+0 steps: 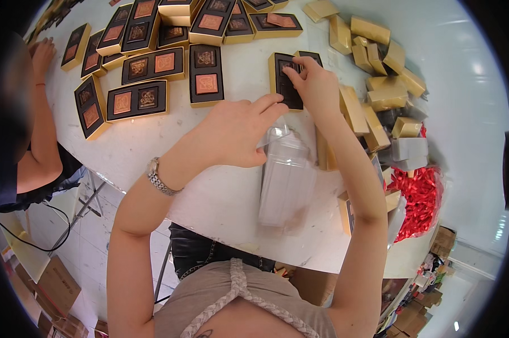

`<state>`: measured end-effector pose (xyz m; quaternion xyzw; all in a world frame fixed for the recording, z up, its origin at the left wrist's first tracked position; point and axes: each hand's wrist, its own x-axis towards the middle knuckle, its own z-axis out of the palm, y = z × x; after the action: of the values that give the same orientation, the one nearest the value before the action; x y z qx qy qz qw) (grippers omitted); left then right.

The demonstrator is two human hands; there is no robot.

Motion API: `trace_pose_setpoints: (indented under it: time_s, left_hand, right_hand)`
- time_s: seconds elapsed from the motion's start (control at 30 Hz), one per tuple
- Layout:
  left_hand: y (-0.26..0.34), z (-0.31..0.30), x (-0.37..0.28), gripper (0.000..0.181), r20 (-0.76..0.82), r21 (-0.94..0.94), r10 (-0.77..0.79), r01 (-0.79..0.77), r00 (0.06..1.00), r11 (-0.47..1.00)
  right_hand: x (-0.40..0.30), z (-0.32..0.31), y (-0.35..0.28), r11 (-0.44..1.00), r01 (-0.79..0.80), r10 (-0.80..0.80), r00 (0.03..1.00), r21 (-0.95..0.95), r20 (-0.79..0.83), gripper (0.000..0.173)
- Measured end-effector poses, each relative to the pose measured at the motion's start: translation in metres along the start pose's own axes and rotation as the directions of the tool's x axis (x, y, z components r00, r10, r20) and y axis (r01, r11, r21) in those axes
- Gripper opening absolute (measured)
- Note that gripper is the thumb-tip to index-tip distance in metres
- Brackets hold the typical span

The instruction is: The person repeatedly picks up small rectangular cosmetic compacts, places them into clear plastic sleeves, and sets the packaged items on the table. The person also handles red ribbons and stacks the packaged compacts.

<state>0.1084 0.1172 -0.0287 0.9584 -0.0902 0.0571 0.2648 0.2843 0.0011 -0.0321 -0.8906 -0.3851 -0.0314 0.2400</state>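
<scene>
A gold-edged chocolate box with a dark tray (291,94) lies ahead of me. My right hand (318,86) bends over its upper half, thumb and fingers at a dark wrapped square (289,66); whether they grip it is unclear. My left hand (242,131) touches the box's lower left edge with its fingertips, its thumb lower down by a clear plastic piece (277,132). Below it lies a stack of clear plastic covers (286,190). Another box (313,57) is partly hidden behind my right hand. Filled boxes with dark and copper-coloured squares, such as one upright box (206,72), lie to the left.
Several gold boxes (387,99) are heaped at the right, beside a clear bag of red crinkled filler (419,203). A partly visible box (345,213) lies under my right forearm. Another person's arm (45,126) rests at the table's left side.
</scene>
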Motion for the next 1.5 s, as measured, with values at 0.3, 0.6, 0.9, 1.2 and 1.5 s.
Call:
trace_pose_setpoints:
  time_s: [0.3, 0.6, 0.9, 1.2, 1.5]
  left_hand:
    - [-0.003, 0.0, -0.003, 0.068, -0.01, -0.049, -0.05, 0.05, 0.999, 0.998]
    - [-0.004, 0.001, -0.001, 0.068, -0.032, -0.101, -0.002, -0.002, 0.999, 0.995]
    - [-0.002, 0.003, -0.001, 0.067, -0.03, -0.061, -0.026, 0.024, 0.999, 0.998]
    - [0.002, 0.0, -0.002, 0.066, -0.03, -0.015, -0.02, 0.02, 0.999, 1.0]
    - [0.003, -0.001, -0.003, 0.064, -0.023, -0.015, -0.004, 0.004, 1.0, 1.0]
  right_hand:
    - [0.036, -0.001, 0.007, 0.913, 0.361, -0.378, 0.924, -0.19, -0.058, 0.022]
    - [0.142, 0.028, 0.034, 0.93, 0.35, -0.363, 0.924, 0.113, 0.122, 0.026]
    - [0.051, -0.034, 0.009, 0.601, -0.363, 0.118, 0.922, 0.713, 0.369, 0.029]
    - [-0.038, -0.018, -0.006, 0.959, -0.148, 0.148, 0.989, 0.242, 0.02, 0.019]
    - [-0.038, -0.027, 0.02, 0.811, 0.583, -0.585, 0.809, 0.052, 0.058, 0.018]
